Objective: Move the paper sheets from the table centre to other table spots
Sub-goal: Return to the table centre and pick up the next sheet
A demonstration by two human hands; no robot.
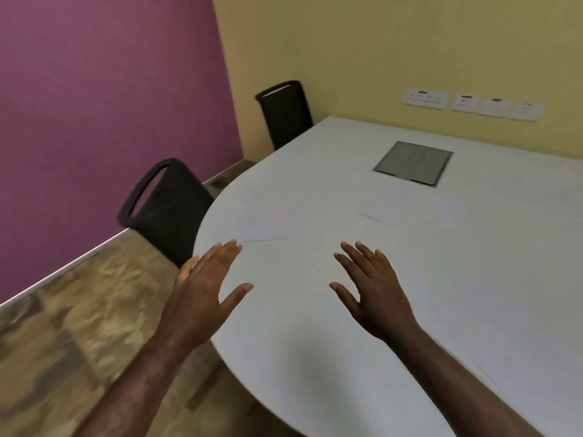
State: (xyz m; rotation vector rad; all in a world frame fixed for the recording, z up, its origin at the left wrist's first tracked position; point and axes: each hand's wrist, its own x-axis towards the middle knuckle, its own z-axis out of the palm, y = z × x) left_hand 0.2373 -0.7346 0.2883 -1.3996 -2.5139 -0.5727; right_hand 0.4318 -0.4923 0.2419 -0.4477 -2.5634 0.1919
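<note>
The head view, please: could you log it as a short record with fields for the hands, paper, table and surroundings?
left hand: left hand, open, fingers straight, over the table's rounded edge
right hand: right hand, open, fingers spread, over the table
paper: faint white sheets lying flat beyond the fingertips; number unclear
table: white table with a grey hatch
surroundings: two black chairs
</note>
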